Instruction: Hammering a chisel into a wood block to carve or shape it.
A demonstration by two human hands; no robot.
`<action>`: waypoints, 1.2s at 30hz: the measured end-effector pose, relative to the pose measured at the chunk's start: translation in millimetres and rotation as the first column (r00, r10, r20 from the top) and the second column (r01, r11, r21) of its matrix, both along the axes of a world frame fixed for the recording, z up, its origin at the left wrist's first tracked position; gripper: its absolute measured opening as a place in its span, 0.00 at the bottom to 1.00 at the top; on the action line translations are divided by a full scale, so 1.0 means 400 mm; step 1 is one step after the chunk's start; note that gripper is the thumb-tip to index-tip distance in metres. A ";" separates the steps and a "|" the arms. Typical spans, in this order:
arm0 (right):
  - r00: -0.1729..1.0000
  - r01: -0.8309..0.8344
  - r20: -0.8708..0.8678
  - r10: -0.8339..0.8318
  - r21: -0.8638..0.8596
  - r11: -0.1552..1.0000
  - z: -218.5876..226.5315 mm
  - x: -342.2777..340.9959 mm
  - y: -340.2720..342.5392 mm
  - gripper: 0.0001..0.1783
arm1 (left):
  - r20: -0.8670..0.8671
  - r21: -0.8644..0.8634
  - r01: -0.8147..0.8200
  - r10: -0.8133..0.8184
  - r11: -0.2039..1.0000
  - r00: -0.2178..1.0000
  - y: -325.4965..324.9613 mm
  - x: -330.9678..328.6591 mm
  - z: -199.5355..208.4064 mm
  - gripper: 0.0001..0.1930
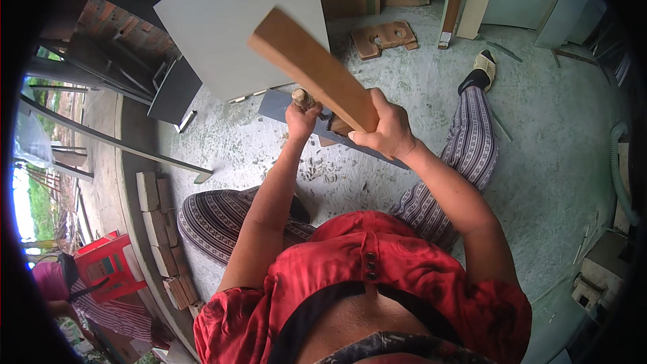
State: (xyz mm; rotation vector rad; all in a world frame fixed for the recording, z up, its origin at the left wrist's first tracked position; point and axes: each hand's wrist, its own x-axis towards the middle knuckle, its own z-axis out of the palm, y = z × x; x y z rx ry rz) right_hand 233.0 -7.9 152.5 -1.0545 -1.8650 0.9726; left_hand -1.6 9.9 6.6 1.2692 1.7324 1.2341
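My right hand (389, 128) is closed around the lower end of a thick, squared wooden bar (313, 71), which slants up to the left. In my closed left hand (301, 121) is a chisel, its round wooden handle end (302, 98) showing above my fist. Its blade is mostly hidden, so I cannot tell where the tip rests. Beneath both hands lies a long dark grey board (273, 106), with brown wood showing partly behind the bar. Loose wood chips (320, 170) are scattered on the floor between my legs.
A large pale panel (242, 27) leans ahead on the left. A cut-out brown piece (384, 39) lies on the concrete floor. Stacked blocks (158, 222) line the left ledge, near a red plastic chair (108, 266) and another person (111, 317). Thin boards (476, 3) stand far right.
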 end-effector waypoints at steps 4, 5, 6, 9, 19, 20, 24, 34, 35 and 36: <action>0.870 -0.042 0.474 0.135 -0.203 0.978 -0.042 0.008 0.025 0.33 | 0.014 0.047 0.016 -0.017 0.999 1.000 -0.001 0.024 0.028 0.08; 0.877 -0.023 0.464 0.124 -0.218 0.976 -0.023 0.004 0.019 0.32 | 0.016 0.011 0.009 -0.009 1.000 1.000 -0.003 0.014 0.024 0.08; 0.884 -0.004 0.454 0.113 -0.234 0.972 -0.012 0.000 0.017 0.32 | 0.019 -0.024 0.002 -0.001 1.000 1.000 -0.005 0.005 0.020 0.08; 0.929 0.026 0.367 0.038 -0.167 0.986 -0.017 0.023 0.018 0.31 | 0.091 -0.076 -0.037 0.043 0.996 0.995 0.003 -0.002 0.003 0.07; 0.995 0.075 0.064 -0.072 -0.047 0.996 0.031 0.026 0.007 0.30 | -0.024 -0.058 -0.025 0.024 0.998 0.999 0.016 0.031 0.022 0.09; 0.998 0.057 0.020 -0.057 -0.004 0.998 0.043 0.019 0.001 0.29 | -0.032 -0.021 -0.017 0.016 1.000 0.999 0.017 0.025 0.012 0.09; 0.933 0.018 0.360 -0.020 0.010 1.000 -0.006 0.039 0.010 0.31 | -0.023 -0.050 0.063 -0.064 0.997 0.998 0.019 0.074 0.047 0.10; 0.999 -0.006 -0.043 0.012 0.152 0.988 0.060 0.007 -0.010 0.33 | -0.232 0.148 0.037 -0.002 0.988 0.973 0.010 0.066 0.054 0.10; 0.999 0.010 -0.038 -0.004 0.140 0.990 0.050 0.011 -0.010 0.30 | -0.134 0.081 0.055 -0.043 0.995 0.990 0.009 0.073 0.075 0.09; 0.999 0.015 -0.038 -0.009 0.142 0.990 0.038 0.017 -0.007 0.30 | -0.134 0.083 0.060 -0.048 0.995 0.990 0.012 0.073 0.072 0.09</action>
